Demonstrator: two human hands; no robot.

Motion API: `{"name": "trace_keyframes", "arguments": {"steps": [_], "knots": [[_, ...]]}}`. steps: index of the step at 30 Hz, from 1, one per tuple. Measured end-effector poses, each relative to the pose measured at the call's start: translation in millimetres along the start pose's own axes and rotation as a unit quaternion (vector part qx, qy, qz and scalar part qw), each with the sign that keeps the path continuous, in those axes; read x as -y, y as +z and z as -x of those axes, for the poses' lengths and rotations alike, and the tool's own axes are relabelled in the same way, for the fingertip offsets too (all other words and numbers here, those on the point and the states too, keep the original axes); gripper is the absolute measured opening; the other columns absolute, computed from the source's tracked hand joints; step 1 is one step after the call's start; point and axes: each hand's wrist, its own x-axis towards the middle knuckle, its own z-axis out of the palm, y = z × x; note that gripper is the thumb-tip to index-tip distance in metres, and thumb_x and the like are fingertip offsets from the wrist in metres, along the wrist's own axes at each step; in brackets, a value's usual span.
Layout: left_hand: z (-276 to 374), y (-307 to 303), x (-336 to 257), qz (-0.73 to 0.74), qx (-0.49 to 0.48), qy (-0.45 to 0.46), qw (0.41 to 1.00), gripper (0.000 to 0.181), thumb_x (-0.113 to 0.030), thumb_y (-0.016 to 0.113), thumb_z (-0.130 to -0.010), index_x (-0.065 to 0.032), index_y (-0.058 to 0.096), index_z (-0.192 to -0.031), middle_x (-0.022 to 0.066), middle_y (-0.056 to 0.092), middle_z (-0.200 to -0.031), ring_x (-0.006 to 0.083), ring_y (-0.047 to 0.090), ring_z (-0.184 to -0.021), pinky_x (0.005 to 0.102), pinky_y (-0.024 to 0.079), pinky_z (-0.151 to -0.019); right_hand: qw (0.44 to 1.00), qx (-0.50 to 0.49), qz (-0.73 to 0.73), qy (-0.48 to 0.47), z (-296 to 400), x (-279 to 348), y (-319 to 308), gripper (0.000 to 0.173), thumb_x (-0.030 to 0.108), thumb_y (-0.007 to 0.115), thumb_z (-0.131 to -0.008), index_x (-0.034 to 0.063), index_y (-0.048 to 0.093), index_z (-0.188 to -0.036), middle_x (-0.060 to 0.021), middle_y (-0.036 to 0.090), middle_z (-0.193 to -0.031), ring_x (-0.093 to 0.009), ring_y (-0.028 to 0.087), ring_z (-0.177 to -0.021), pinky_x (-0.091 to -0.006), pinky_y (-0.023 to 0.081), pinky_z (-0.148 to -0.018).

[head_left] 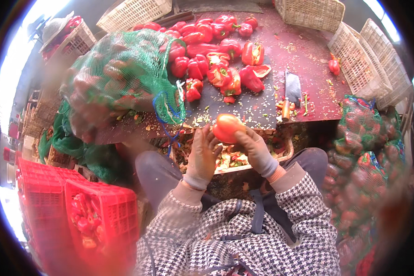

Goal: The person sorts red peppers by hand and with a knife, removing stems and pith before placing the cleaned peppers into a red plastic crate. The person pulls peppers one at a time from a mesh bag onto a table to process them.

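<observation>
A red-orange bell pepper (228,128) is held up before me, over the near edge of the table. My right hand (258,150), in a stained knit glove, grips it from the right with the thumb on its side. Close to the pepper's left side is my left hand (203,157), gloved too, its fingers apart; I see no firm hold there. Beyond them, whole and cut red bell peppers (196,67) cover much of a dark board (258,110) strewn with seeds. A cleaver (292,89) with a wooden handle lies right of the board.
Below my hands, a crate (289,151) holds pepper scraps. A green mesh sack (120,76) of peppers lies on the table's left. Red plastic crates (120,210) stand at my left; filled mesh sacks (358,127) pile up at my right. Pale crates (360,62) stand at the far right.
</observation>
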Motion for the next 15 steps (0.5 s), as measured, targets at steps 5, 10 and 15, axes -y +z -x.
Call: {"name": "trace_keyframes", "arguments": {"steps": [5,10,15], "knots": [[-26,-23,-17,-0.015,0.001,-0.017,1.000,0.069,-0.052,0.055,-0.095,-0.0036,0.040,-0.141,0.0132,0.046,-0.139,0.0285,0.045,-0.128,0.0463,0.038,-0.107,0.989,-0.132,-0.068,0.021,7,57,-48,0.047,0.035,0.054,-0.098,0.0102,0.052,-0.138,-0.0080,0.062,-0.129,-0.021,0.065,-0.105,-0.0357,0.056,-0.084],[-44,-46,-22,-0.024,0.055,0.001,0.998,0.061,-0.046,0.060,-0.093,-0.0042,0.046,-0.136,0.0129,0.047,-0.137,0.0285,0.046,-0.126,0.0442,0.040,-0.103,0.907,-0.273,0.068,-0.315,-12,313,-149,0.049,0.043,0.050,-0.101,0.0083,0.052,-0.135,-0.0146,0.063,-0.119,-0.019,0.063,-0.105,-0.0364,0.057,-0.086],[-61,-26,-11,-0.016,-0.002,-0.055,0.998,0.055,-0.040,0.061,-0.093,-0.0042,0.047,-0.133,0.0129,0.048,-0.134,0.0283,0.047,-0.124,0.0430,0.040,-0.104,0.841,-0.366,0.184,-0.354,-30,341,-167,0.046,0.037,0.063,-0.093,0.0052,0.051,-0.125,-0.0146,0.065,-0.102,-0.023,0.068,-0.086,-0.0362,0.060,-0.071]]}}
